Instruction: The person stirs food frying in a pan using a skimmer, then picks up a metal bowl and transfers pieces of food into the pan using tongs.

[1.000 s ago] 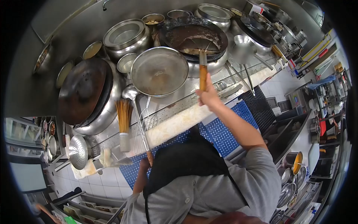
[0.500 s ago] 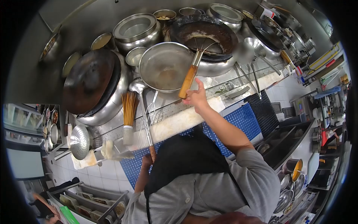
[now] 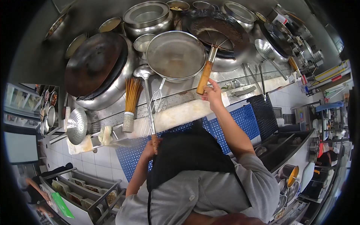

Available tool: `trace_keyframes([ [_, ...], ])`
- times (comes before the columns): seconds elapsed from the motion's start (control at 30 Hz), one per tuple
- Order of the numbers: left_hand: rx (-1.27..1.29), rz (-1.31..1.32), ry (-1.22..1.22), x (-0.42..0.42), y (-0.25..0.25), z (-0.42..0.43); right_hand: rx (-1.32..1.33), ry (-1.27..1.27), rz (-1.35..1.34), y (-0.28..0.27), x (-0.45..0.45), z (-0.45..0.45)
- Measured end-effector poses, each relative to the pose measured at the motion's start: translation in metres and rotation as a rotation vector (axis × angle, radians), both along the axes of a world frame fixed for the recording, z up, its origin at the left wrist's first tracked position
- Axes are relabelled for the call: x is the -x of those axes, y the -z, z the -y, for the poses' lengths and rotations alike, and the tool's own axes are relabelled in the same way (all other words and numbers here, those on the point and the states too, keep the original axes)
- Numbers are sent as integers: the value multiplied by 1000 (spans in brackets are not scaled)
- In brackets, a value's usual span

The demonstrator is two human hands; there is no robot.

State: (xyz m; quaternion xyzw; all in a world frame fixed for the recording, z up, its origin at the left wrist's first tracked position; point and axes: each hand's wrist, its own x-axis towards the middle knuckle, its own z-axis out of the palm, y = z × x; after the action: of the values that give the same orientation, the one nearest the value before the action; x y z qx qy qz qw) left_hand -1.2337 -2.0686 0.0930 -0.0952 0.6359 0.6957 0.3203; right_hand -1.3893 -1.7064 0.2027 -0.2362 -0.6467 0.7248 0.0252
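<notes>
The bare right hand point(image 3: 212, 93), fingers spread half a second ago, now curls at the end of the yellow-brown wooden handle point(image 3: 205, 77), which slants leftward instead of pointing straight down.

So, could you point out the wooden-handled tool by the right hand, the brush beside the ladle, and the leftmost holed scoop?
Wooden-handled tool point(image 3: 206, 75): head view, on its wooden handle.
Brush point(image 3: 132, 101): head view, on its bristles.
Holed scoop point(image 3: 77, 126): head view, on its bowl.

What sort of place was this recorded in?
Most likely a restaurant or other commercial kitchen: several big woks stand along a metal cooking range, a large perforated ladle lies at the near edge, and blue perforated matting covers part of the floor.
</notes>
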Motion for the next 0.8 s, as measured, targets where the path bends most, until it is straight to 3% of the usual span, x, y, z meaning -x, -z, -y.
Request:
trace_keyframes([
  [0.07, 12, 188, -119, 0, 6, 7, -14, -32, -18, -3, 0, -1],
  [0.17, -362, 326, -267, 3, -36, 14, -9, -42, -3, -4, -2, -4],
  [0.27, 6, 217, -312, 13, -50, 37, 2, -78, 55, 3, -5, -11],
  [0.37, 185, -57, -500, 19, -51, 68, 70, -68, 80, -3, -12, -9],
  [0.43, 251, -244, -788, 21, -69, 83, 103, -67, 97, -1, -14, -10],
  [0.53, 359, -711, -898, 36, -141, 57, 125, -97, 97, 1, -18, -17],
  [0.63, 318, -826, -743, 55, -193, -10, 109, -163, 142, 5, -30, -29],
  [0.7, 37, -720, -627, 73, -199, -74, 97, -196, 162, 9, -36, -41],
  [0.8, -149, -408, -484, 108, -177, -154, 92, -229, 186, 6, -56, -63],
])
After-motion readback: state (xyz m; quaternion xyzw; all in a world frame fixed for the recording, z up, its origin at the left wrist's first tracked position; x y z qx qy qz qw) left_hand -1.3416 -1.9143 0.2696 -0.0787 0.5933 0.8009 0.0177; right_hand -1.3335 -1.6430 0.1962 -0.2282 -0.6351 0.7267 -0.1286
